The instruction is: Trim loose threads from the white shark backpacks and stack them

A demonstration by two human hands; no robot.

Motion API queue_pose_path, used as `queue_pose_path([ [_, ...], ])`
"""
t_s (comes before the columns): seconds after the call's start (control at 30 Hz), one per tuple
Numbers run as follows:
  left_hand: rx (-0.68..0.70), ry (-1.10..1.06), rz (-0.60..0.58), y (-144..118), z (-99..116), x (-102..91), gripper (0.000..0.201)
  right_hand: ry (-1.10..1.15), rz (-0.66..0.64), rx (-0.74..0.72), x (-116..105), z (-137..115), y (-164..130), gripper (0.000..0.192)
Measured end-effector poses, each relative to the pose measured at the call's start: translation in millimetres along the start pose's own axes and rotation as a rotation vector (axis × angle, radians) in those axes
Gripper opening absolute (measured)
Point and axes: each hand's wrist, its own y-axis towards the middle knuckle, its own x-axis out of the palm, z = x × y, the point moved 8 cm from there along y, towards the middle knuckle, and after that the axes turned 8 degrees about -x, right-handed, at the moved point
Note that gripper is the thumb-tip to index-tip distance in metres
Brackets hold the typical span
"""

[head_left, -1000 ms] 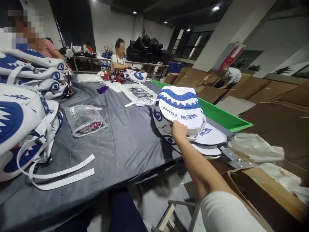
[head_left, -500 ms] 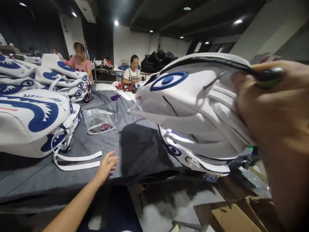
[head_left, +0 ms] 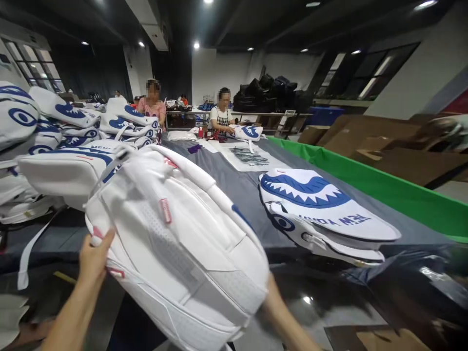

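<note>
A white backpack (head_left: 197, 253) hangs tilted in front of me, its padded straps and back panel facing up. My left hand (head_left: 95, 256) is closed on its left edge, thumb on top beside a small pink patch. At the backpack's lower right side is my right hand (head_left: 269, 297); its fingers are hidden behind the bag, which it appears to support. On the table to the right lies another white backpack (head_left: 310, 195) with a blue toothed mouth and lettering. A similar backpack (head_left: 66, 170) lies just left of the held one.
More white-and-blue backpacks (head_left: 22, 117) are piled at the left of the grey-covered table (head_left: 234, 180). A printed clear bag (head_left: 250, 156) lies further back. Green sheeting (head_left: 365, 175) borders the right edge, with cardboard (head_left: 383, 141) beyond. Two co-workers (head_left: 221, 114) are across the table.
The backpack has swung from the right to the front, now with its straps up. My left hand, free and open before, has taken hold of its edge. The view has turned right.
</note>
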Motion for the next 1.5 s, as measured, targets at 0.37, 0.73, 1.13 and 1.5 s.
queue_pose_path([
  [0.37,0.252,0.673,-0.114,-9.3,20.1,14.8,0.058,-0.419,-0.537,-0.781,128.5,-149.9,-31.0,0.058],
  [0.73,0.732,1.081,-0.008,-52.9,70.4,6.6,0.057,-0.887,-0.330,-0.205,100.7,-70.8,68.3,0.038],
  [1.13,1.746,1.041,-0.764,-148.0,85.3,245.2,0.044,-1.025,-0.311,-0.180,121.4,-55.0,77.3,0.027],
  [1.5,1.812,1.049,-0.917,-129.5,94.2,234.1,0.028,-1.005,-0.384,-0.158,131.2,-54.3,81.2,0.018],
])
